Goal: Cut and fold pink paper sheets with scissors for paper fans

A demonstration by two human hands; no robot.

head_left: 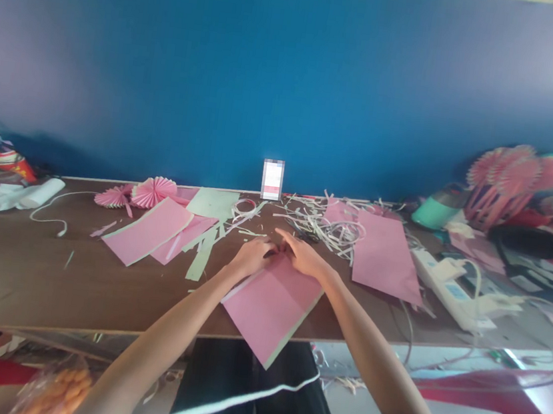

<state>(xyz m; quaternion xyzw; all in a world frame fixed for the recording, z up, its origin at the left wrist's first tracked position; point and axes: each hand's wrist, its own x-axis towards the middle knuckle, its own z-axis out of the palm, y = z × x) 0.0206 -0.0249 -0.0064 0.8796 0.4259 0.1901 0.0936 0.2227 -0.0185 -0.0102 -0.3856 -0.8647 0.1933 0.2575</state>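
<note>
A pink sheet of paper (272,304) with a pale green underside lies in front of me, hanging over the near edge of the brown table (22,263). Both hands rest on its far end. My left hand (251,256) has its fingers curled, pressing or pinching the paper's far edge. My right hand (301,254) lies flatter, fingers pointing left and pressed on the same edge, touching the left hand. Whether the edge is folded under the fingers is hidden.
More pink sheets (150,232) and green strips lie at the left, another pink sheet (384,254) at the right. Paper shreds (325,223), folded pink fans (150,191), a power strip (448,288), a teal bottle (437,210) and a white cable (46,216) surround them.
</note>
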